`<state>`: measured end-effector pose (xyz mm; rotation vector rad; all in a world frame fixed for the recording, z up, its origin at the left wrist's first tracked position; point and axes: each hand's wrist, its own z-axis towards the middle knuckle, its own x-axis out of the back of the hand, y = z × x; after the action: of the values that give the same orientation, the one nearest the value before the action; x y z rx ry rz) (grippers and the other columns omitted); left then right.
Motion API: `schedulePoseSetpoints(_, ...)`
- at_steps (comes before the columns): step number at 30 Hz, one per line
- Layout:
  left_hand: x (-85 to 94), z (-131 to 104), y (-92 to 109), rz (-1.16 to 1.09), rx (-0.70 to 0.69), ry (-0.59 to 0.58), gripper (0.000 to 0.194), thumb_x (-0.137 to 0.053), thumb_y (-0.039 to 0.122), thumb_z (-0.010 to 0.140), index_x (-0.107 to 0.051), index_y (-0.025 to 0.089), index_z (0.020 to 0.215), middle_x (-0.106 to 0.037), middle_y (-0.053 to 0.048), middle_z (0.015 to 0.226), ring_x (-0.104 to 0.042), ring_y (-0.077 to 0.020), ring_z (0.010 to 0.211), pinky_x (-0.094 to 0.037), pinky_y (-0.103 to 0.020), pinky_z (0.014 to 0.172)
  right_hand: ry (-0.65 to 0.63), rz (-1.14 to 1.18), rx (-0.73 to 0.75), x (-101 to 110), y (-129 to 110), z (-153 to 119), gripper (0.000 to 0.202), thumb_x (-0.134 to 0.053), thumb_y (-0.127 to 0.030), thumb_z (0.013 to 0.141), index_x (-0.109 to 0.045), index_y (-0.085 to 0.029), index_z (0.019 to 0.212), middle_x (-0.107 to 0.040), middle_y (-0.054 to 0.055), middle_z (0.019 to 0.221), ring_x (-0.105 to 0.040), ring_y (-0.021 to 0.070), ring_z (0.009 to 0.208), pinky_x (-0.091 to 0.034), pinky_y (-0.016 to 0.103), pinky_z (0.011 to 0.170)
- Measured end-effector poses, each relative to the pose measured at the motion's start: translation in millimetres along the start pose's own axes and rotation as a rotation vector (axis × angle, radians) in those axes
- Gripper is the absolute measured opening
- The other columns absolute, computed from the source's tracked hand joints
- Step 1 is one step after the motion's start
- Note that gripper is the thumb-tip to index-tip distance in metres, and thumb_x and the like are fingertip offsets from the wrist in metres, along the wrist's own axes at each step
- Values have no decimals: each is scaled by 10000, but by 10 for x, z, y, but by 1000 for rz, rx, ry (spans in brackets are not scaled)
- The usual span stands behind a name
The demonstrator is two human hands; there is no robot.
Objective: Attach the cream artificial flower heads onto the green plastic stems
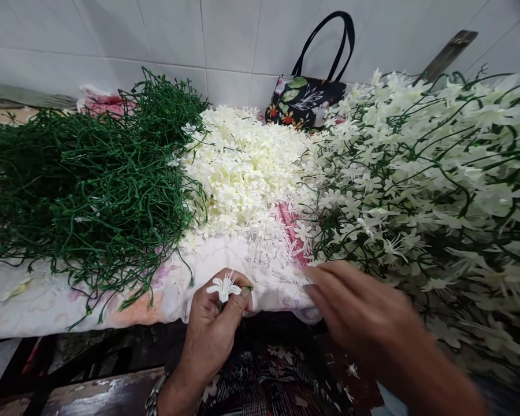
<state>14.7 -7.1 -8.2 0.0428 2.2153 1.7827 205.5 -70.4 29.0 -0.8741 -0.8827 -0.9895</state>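
Left hand (214, 332) pinching a white flower (224, 289), right hand (364, 309) blurred beside white threads (268, 248), its grip impossible to tell; green stems (108, 179), white petals (242, 173) behind

Stem pile (104, 173) at left, on the cloth (134, 309); a petal (17, 289) near the cloth's front edge, before the stems. Flower heads (242, 167) heaped at centre, meeting the stems on one side, stemmed flowers (394, 190) on the other (what bears these last is hidden). Loose stamens (271, 240) before the heads. Handbag (307, 101) behind the heads, tiled wall (229, 40) behind all. Flower (223, 288) in left hand (216, 326), at the cloth's front edge; right hand (368, 300) just before the stamens.
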Motion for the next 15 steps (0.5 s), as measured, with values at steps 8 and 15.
schedulePoseSetpoints(8, 59, -7, -27, 1, -25, -2, 104, -567, 206, 809, -618, 174, 724, -498, 38, 546, -337, -56, 438, -250, -192, 414, -174, -249, 31, -446, -27, 324, 275, -398, 60, 738, -485, -195, 679, -495, 15, 641, -449, 142, 476, -267, 274, 441)
schedulePoseSetpoints(15, 78, -14, -50, 28, -3, 68, 117, -581, 242, 798, -623, 163, 722, -506, 32, 551, -348, -56, 437, -275, -183, 413, -13, 116, 67, -623, -36, 574, 227, -383, -13, 853, -549, -163, 812, -564, 48, 760, -557, 147, 696, -414, 246, 609)
